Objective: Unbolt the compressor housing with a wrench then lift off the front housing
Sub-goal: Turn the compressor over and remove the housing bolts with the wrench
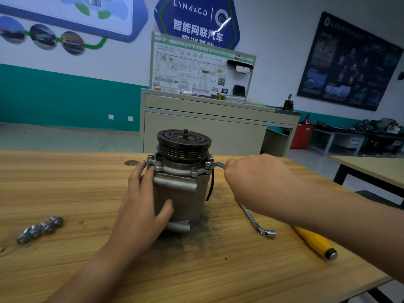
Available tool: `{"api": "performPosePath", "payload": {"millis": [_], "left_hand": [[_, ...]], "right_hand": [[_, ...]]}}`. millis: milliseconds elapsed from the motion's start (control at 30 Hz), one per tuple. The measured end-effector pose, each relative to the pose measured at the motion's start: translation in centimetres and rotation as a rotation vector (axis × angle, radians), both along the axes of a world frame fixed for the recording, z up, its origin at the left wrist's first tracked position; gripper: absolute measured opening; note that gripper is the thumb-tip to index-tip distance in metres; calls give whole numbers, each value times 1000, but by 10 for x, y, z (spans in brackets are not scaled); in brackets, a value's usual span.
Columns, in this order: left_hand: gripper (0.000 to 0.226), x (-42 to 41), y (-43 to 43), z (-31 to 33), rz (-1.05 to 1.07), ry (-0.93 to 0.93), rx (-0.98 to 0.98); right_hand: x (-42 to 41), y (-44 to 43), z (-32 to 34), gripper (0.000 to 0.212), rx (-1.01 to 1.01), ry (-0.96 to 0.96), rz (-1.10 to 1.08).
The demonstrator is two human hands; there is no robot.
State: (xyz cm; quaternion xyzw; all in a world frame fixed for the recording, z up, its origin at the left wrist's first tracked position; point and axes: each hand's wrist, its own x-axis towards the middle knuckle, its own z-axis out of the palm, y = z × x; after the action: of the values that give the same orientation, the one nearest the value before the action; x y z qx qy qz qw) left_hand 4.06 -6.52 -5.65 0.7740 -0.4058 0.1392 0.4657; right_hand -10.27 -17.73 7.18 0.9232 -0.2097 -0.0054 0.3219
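Observation:
A grey metal compressor stands upright on the wooden table, with its black pulley on top. Several bolts ring the front housing flange below the pulley. My left hand grips the compressor body from the left, thumb across its front. My right hand grips a wrench whose head sits on the bolt at the flange's right side. A black wire hangs down the compressor's right side.
Several loose bolts lie at the table's left. An L-shaped socket wrench and a yellow-handled screwdriver lie to the right, under my right forearm. Dark grime surrounds the compressor base. A grey training bench stands behind the table.

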Motion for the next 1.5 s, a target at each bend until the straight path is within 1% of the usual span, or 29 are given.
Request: {"api": "performPosePath", "payload": {"millis": [33,133,333,433,533,600,667,700,800,833,867,900,1000,1067,1167,1233,1400,1500], "left_hand": [[76,0,0,0,-3,5,-4],[77,0,-1,0,-13,5,-10],[77,0,-1,0,-18,12,-20],[76,1,-1,0,-16,7,-16],[72,3,1,1,-2,7,-8],[70,4,2,3,2,11,-10],[70,4,1,3,1,11,-6],[72,4,1,2,0,10,-3],[75,4,0,0,-4,15,3],[75,4,-1,0,-8,15,5],[76,4,-1,-1,-13,16,6],[76,4,-1,-1,-17,17,4],[78,4,-1,-2,-26,17,1],[77,5,-2,-1,-28,14,-8],[76,5,-2,-1,-28,23,-11],[76,4,0,-1,-25,37,-11],[77,2,0,-1,-51,50,-16],[80,1,-1,0,-49,73,2]], "right_hand": [[2,-4,1,7,-2,13,10],[3,-18,-1,20,-24,-5,39],[6,-61,-10,24,-139,-52,92],[35,-82,-15,26,-105,-175,150],[69,-93,-27,29,-65,-286,318],[81,-96,-31,27,-36,-339,380],[77,-99,-33,29,2,-382,371],[70,-100,-34,31,36,-439,358],[38,-94,-33,33,234,-730,306],[28,-90,-31,32,280,-790,279],[18,-85,-30,30,282,-785,237],[8,-80,-30,27,257,-719,181],[-13,-57,-33,18,227,-436,29],[-17,-40,-33,21,226,-297,10],[-12,-26,-27,29,195,-222,2],[-7,-22,-23,30,159,-188,-12],[5,-7,-8,25,60,-55,-20],[7,-1,2,16,-9,30,7]]}}
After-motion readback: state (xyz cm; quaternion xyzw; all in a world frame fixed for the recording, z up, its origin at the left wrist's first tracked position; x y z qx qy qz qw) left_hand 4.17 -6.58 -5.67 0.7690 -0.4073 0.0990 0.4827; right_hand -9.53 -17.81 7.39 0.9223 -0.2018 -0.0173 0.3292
